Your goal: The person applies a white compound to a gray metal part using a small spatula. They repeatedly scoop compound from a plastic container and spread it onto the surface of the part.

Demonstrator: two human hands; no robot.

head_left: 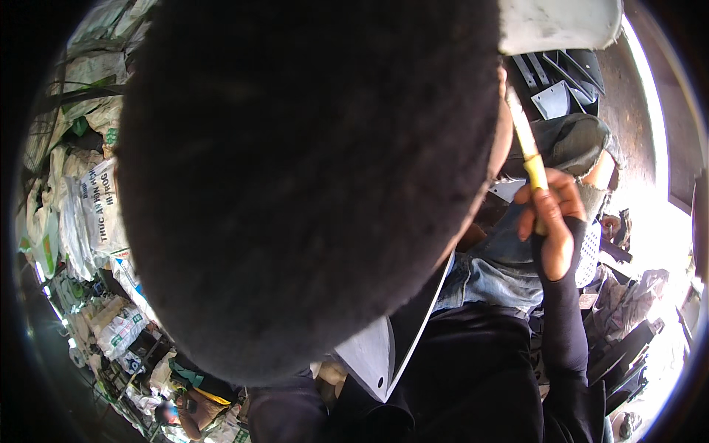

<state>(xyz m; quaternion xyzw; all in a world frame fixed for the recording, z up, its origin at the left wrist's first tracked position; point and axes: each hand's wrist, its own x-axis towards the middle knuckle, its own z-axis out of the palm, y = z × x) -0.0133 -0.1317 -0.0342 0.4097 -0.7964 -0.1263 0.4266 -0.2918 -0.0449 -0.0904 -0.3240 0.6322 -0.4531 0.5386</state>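
Observation:
A large dark, blurred shape [310, 177] fills the middle of the view and hides much of the work area. To its right, my right hand [552, 214] is closed around a yellow-handled tool [535, 171], whose narrow pale shaft slants up and left. The shaft's upper end meets the edge of the dark shape, so its tip cannot be made out. A grey flat metal piece [373, 358] with a pointed corner and a small hole shows below the dark shape, near my lap. My left hand cannot be seen.
Jeans-clad legs [491, 273] lie beneath my right hand. Dark metal parts [561, 85] are piled at the upper right, beside a white block-like object [561, 22]. White sacks [100, 207] crowd the left side. Another person [193, 417] is at the lower left.

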